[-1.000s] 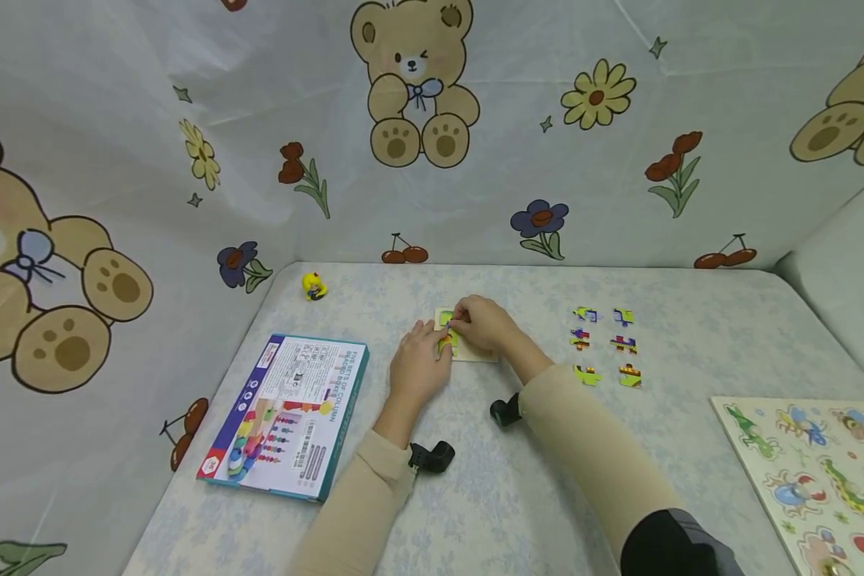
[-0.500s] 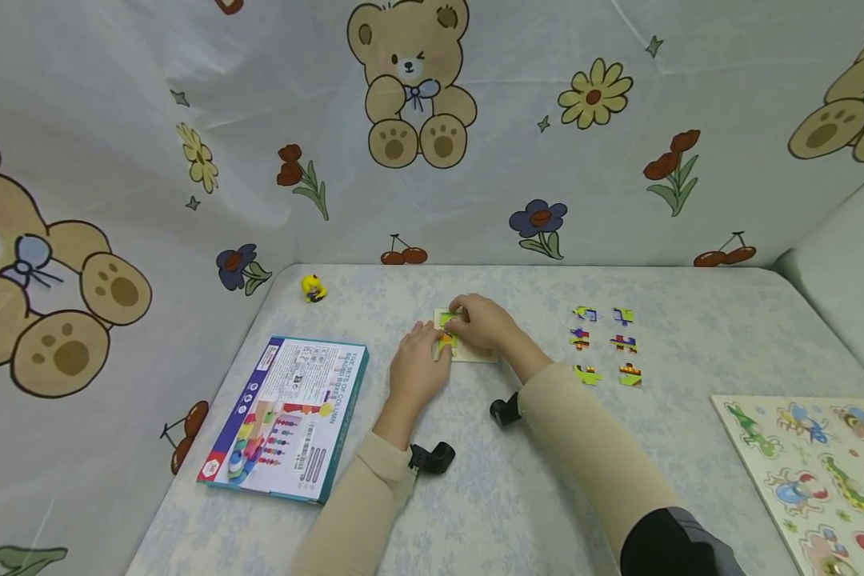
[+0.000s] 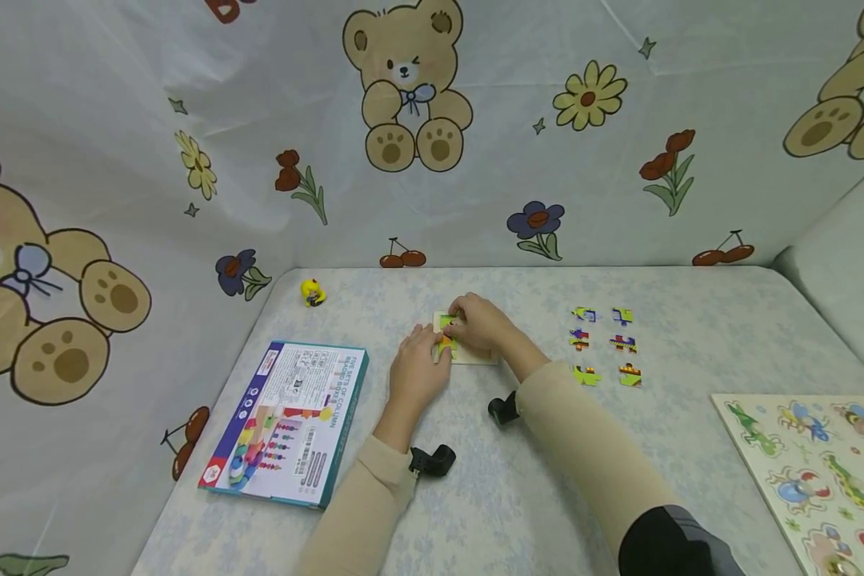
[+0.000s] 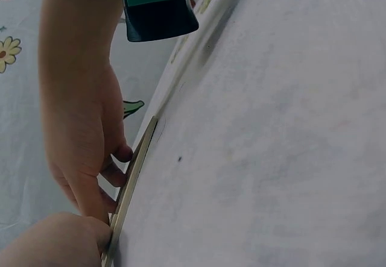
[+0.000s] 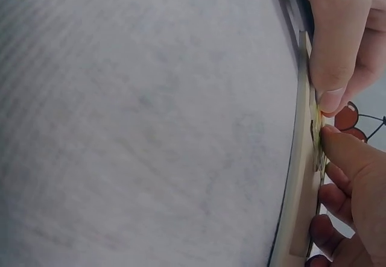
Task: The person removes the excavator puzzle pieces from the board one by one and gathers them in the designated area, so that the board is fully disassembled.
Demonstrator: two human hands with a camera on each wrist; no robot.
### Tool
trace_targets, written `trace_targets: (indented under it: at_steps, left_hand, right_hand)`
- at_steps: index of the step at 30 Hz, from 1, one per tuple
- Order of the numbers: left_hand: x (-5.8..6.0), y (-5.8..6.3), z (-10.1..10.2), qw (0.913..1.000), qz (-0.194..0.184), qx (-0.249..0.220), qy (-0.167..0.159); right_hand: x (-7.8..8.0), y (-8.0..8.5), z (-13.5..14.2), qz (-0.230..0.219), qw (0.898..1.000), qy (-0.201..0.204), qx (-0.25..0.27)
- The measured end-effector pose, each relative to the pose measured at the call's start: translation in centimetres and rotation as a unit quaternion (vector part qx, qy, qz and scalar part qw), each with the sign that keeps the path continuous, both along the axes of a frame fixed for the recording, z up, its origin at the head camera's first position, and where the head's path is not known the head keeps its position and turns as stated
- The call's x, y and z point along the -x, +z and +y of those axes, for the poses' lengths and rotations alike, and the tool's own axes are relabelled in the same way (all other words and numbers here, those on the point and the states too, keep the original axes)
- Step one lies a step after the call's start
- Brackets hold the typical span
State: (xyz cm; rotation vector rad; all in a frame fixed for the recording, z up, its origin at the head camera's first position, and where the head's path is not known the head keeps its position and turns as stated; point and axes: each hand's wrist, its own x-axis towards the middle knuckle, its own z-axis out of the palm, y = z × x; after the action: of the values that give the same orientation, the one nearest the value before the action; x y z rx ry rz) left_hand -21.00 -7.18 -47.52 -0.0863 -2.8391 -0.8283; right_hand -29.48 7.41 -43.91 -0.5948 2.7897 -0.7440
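Between both hands a small wooden puzzle board (image 3: 478,358) lies on the table, its left part covered by bright yellow-green puzzle pieces (image 3: 446,344). My left hand (image 3: 414,372) rests on the board's left side, thumb and fingers extended over the pieces. From the right, my right hand (image 3: 484,324) reaches over the board with curled fingers, pinching a piece that its fingertips mostly hide. In the right wrist view the left thumb (image 5: 332,68) and right hand (image 5: 356,201) nearly meet at the pieces. The left wrist view shows the board (image 4: 134,176) edge-on.
Several loose puzzle pieces (image 3: 623,344) lie in two columns to the right. A boxed toy (image 3: 288,416) lies at the left, with a small yellow figure (image 3: 313,293) behind it. A large insect picture board (image 3: 814,472) occupies the front right.
My right fingers have shifted slightly over the pieces, and the bit of blue seen at their tips a second ago is now hidden. The left hand stays put. The head view tips up a little.
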Motion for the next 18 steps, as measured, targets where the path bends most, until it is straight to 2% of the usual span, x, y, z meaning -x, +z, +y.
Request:
trace_targets:
  at_steps: [8,18]
  left_hand:
    - [-0.01,-0.3,-0.14,0.9999,0.002,-0.011,0.002]
    - [0.0,-0.03,-0.14,0.9994,-0.016,-0.026,0.013]
  right_hand:
    - [0.12,0.08,-0.29,-0.032,0.999,0.002,0.0]
    - [0.12,0.45,-0.01,-0.041,0.999,0.0,0.017]
